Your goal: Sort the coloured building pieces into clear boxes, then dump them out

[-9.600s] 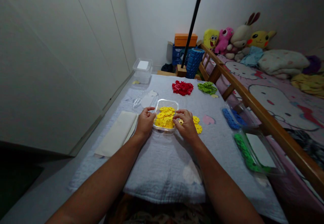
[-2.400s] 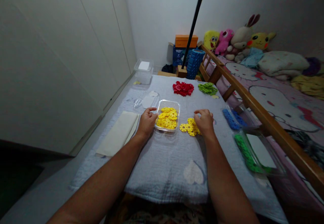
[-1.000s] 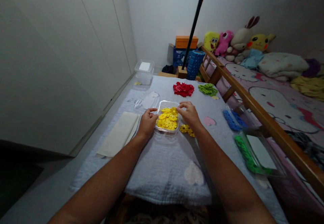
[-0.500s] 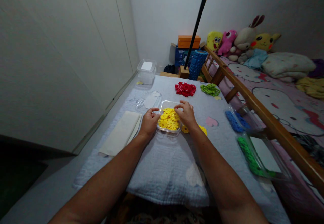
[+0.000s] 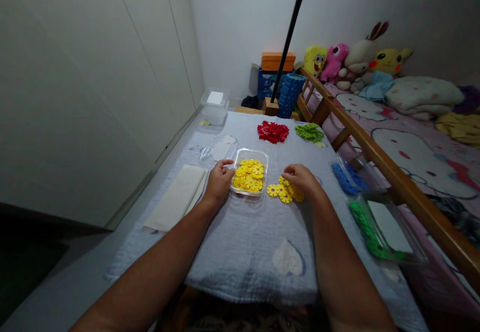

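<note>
The lettering on the blue carton (image 5: 266,79) at the far end is too small for me to read; white labels (image 5: 215,97) sit on the tubs, and Hello Kitty faces are printed on the bedding (image 5: 405,157). Half a second ago my right hand (image 5: 305,179) was over the right side of the box (image 5: 253,153); now it is over the loose discs (image 5: 286,193), just to the right, fingertips bunched, and I cannot tell whether a disc is between them. My left hand (image 5: 218,181) is at the same place, its grip pinching the box's left edge. The box is clear, thin plastic with rounded corners, in the middle of the table, and holds a heap of yellow discs (image 5: 249,176), flat and flower-shaped with notched rims. Crinkled blue-grey cloth (image 5: 243,257) lies beneath; beyond sits a spiky red heap (image 5: 273,132).
</note>
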Demonstrator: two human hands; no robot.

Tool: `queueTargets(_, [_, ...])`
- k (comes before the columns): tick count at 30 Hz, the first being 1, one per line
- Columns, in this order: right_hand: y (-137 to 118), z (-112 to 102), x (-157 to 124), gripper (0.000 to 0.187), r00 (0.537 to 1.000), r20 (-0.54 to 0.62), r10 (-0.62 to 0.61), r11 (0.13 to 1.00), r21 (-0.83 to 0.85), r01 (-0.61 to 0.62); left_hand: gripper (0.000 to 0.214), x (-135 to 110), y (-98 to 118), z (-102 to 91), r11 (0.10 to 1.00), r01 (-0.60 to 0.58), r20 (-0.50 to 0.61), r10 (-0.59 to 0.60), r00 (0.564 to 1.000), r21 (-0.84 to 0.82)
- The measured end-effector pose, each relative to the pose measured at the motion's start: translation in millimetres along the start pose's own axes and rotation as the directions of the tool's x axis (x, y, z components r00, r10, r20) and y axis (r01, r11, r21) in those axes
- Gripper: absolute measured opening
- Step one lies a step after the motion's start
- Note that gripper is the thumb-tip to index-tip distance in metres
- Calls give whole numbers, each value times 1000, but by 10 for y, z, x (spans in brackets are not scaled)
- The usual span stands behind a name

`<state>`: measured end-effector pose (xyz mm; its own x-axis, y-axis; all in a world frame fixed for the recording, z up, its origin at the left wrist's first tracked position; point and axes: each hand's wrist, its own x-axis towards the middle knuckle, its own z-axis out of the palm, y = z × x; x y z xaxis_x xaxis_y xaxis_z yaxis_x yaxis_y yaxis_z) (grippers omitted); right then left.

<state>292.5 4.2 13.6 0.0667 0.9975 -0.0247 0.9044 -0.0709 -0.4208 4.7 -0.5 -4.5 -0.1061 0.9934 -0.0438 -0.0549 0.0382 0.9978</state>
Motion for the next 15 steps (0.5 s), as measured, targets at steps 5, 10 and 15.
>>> queueTargets(5, [26, 19, -71, 11, 997, 48, 64, 990, -127, -58, 43, -6, 7, -1, 1000, 0, -1, 0, 1000, 3])
queueTargets(10, [34, 34, -77, 5, 997, 37, 69, 997, 17, -69, 43, -5, 2, -2, 1000, -6, -7, 6, 1000, 20])
queueTargets(15, [71, 4, -85, 11, 990, 98, 100, 925, 357, -128, 43, -11, 12, -1, 1000, -2, -1, 2, 1000, 10])
